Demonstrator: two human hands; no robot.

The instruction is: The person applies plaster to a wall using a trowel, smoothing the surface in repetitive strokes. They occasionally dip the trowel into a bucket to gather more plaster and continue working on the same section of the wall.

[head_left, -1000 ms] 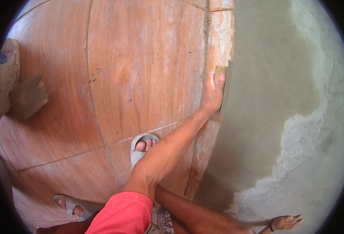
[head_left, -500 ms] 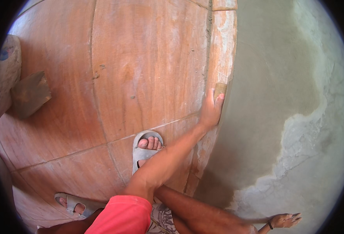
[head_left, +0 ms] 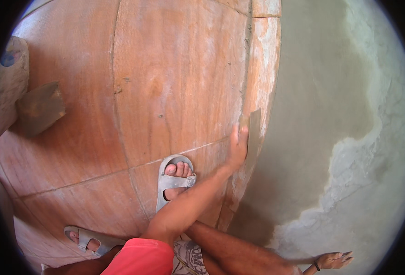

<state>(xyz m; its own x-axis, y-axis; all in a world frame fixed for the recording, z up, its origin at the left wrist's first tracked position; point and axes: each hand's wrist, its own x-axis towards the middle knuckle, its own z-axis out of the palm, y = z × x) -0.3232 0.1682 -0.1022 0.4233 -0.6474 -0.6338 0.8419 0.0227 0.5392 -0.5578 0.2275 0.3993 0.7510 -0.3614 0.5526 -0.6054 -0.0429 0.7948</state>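
Observation:
My left hand (head_left: 238, 149) reaches forward to the pale, white-smeared strip of tile (head_left: 263, 59) along the edge of the orange-brown tiles. Its fingers are blurred at the tips and close around a thin, flat, grey-brown piece (head_left: 255, 126), which lies against that edge strip. What kind of tool or scrap it is, I cannot make out. Far off at the lower right, my right hand (head_left: 334, 260), with a dark band at the wrist, holds nothing. Its fingers stretch out over the pale grey cement surface (head_left: 349, 211), while most of that forearm is hidden behind my leg.
Orange-brown tiles (head_left: 175, 68) with grey joints and small crumbs spread to the left. My sandalled foot (head_left: 177, 176) stands near the left forearm. Damp grey cement (head_left: 312, 82) borders the tile edge. At far left, a cement-coated flat piece (head_left: 39, 109) leans by a pale stained object (head_left: 12, 87).
My left hand has moved slightly left and towards me along the tile edge. The piece it holds has turned, showing a longer, narrow side. My right hand stays in place.

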